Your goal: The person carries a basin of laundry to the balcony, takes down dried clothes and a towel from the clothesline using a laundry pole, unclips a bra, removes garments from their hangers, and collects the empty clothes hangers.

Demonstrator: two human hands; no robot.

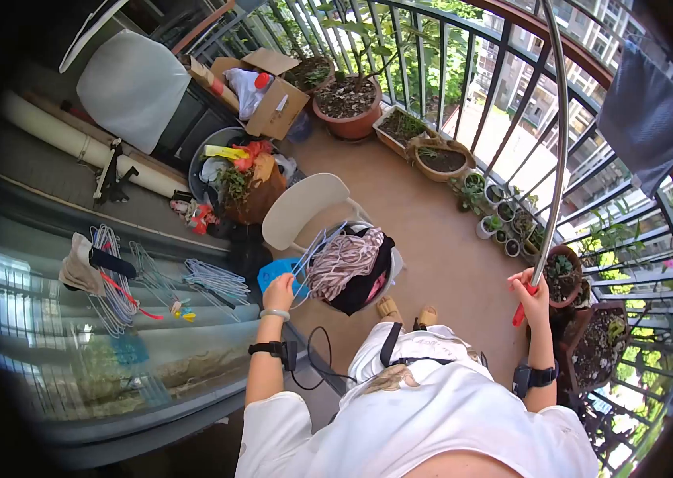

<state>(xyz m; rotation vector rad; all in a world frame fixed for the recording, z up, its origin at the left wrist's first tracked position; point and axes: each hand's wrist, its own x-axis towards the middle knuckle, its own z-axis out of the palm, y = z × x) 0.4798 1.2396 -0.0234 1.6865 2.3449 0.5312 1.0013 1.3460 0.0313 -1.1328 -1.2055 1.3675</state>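
My left hand (278,293) is closed on a pale blue clothes hanger (322,243), whose wire frame reaches over the laundry on the chair. That laundry includes a brown-and-white patterned garment (346,261) and dark clothes (360,299), piled on a cream chair (305,209). Beside my left hand is a flat blue object (271,273), partly hidden by the fingers. My right hand (529,296) grips a long metal clothes pole (563,127) near its red handle end. The pole stands upward, and its top leaves the view.
Bundles of hangers (213,279) hang at left by the glass. Cardboard box (281,107), tub of odds and ends (209,163) and potted plants (348,103) line the back. Small pots (504,211) stand along the railing (504,88). A dark cloth (647,115) hangs at upper right.
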